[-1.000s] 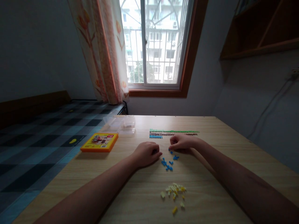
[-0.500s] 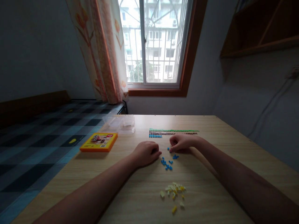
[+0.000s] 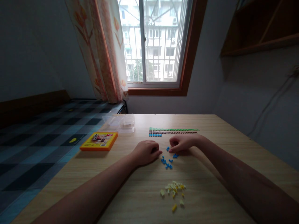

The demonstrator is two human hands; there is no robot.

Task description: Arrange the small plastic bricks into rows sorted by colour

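My right hand (image 3: pixel 182 143) is closed in a pinch low over the wooden table, with small blue building bricks (image 3: pixel 168 149) at its fingertips. Facing it from the left, my left hand (image 3: pixel 146 152) rests with fingers curled and thumb close to them; whatever may be between them is hidden. A loose pile of blue bricks (image 3: pixel 167 163) lies between and just below the hands. Beyond them, neat rows run across the table: green pieces (image 3: pixel 174 129), brown pieces (image 3: pixel 173 132) and a shorter blue row (image 3: pixel 155 135).
Cream and yellow pieces (image 3: pixel 174 188) are scattered nearer to me. On the left are a yellow-orange box (image 3: pixel 99 141) and clear plastic trays (image 3: pixel 120 123). The wooden table (image 3: pixel 130 199) stands beside a bed with a checked cover (image 3: pixel 46 146), before a window.
More blue shows at my right fingertips than before. Both hands stay almost in place, and the piles and rows look the same.
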